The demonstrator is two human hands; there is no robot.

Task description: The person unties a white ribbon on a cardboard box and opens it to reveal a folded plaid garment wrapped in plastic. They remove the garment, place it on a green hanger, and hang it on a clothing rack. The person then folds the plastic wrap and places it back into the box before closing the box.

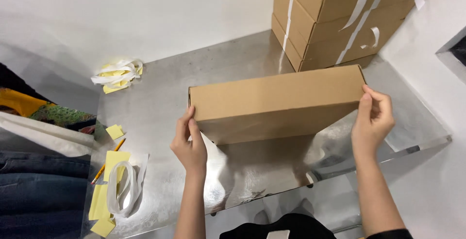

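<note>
Two hands only hold the flat brown cardboard box [276, 104], lifted off the metal table [160, 103] w/ its front edge tipped up, roughly over the table's middle. At the table's left edge lie yellow backing slips and a coil of white strapping [124, 190], w/ a pencil [108, 160] beside them; more yellow and white scraps [118, 74] sit near the back-left corner. Left hand [190, 146] grips the box's left end, thumb on the near face, fingers wrapped behind. Right hand [373, 120] pinches the right end, fingers curled over the top corner. Stack of strapped boxes [340, 20] fills the back-right corner. Risk, imo: grip is at the ends only, so a slack pinch lets the box twist or drop onto the table; swinging it back could knock the stack.
</note>
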